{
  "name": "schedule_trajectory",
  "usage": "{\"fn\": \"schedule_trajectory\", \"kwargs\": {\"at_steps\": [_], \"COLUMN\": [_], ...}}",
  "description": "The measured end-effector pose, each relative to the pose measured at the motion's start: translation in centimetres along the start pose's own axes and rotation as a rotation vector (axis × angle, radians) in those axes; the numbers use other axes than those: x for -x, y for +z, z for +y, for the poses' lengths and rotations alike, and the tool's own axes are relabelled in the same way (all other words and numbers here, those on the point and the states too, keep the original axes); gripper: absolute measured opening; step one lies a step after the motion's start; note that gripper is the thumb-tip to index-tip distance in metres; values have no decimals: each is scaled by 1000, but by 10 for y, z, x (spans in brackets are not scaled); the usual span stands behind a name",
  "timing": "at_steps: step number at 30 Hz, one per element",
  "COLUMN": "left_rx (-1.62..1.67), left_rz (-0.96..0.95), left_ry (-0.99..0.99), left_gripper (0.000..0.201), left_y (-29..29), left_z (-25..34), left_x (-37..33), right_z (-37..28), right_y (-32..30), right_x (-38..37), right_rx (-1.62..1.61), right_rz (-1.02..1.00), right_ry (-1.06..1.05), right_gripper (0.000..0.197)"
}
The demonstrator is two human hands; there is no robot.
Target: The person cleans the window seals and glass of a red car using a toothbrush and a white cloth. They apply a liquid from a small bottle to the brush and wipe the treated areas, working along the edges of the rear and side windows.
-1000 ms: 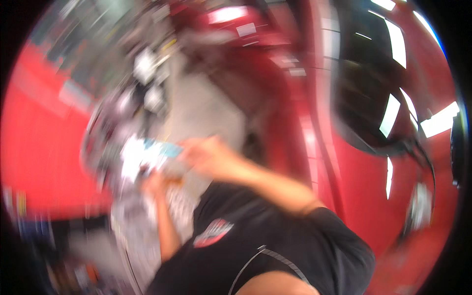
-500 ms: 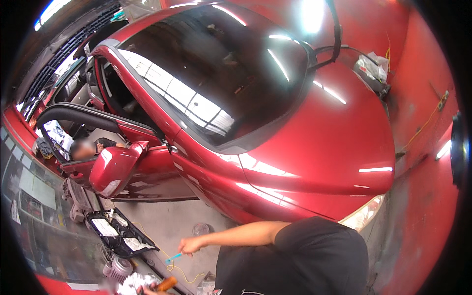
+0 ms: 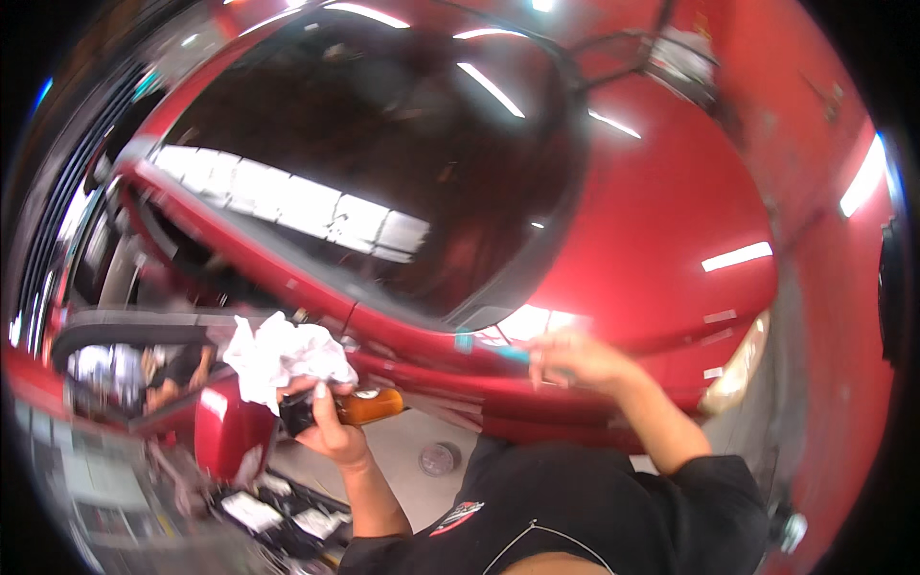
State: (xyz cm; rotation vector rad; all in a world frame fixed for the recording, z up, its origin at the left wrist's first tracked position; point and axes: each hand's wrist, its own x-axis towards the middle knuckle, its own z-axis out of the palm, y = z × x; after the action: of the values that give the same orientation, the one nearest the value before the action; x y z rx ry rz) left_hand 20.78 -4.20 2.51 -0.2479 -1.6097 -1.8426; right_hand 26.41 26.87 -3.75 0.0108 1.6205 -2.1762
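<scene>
My left hand [image 3: 331,436] is closed around a small amber bottle [image 3: 374,406] with a dark end, tilted on its side. A crumpled white cloth [image 3: 287,359] is bunched in the same hand, above the bottle. Over the fender of the red car [image 3: 652,259], my right hand [image 3: 580,362] grips a thin teal tool [image 3: 511,353], its tip pointing left toward the base of the windshield [image 3: 383,163]. Motion blurs the right fingers and the tool, so its exact kind and whether it touches the car cannot be told.
The car's side mirror [image 3: 230,431] and open door stand at the left, where another person [image 3: 177,379] is partly visible behind the door. A dark tray with white papers [image 3: 254,513] and a round can [image 3: 439,458] lie on the floor. A red wall [image 3: 824,316] rises at the right.
My left hand has risen from the lower edge with the bottle and cloth. My right hand has moved up and right, bringing the teal tool over the car. The view has shifted.
</scene>
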Motion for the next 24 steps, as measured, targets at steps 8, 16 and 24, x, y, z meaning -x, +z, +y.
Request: {"fn": "schedule_trajectory", "kwargs": {"at_steps": [8, 16, 24], "left_rx": [143, 119, 143], "left_rz": [-232, -248, 76], "left_ry": [18, -80, -239], "left_gripper": [16, 22, 34], "left_y": [81, 94, 70], "left_z": [-59, -116, -141], "left_x": [-118, -164, -185], "right_z": [-70, -110, -154], "right_y": [-93, -239, -365], "right_x": [-76, -206, -296], "right_rx": [103, 754, 900], "right_rz": [987, 1477, 1553], "right_ry": [-483, -377, -178], "right_gripper": [34, 35, 33]}}
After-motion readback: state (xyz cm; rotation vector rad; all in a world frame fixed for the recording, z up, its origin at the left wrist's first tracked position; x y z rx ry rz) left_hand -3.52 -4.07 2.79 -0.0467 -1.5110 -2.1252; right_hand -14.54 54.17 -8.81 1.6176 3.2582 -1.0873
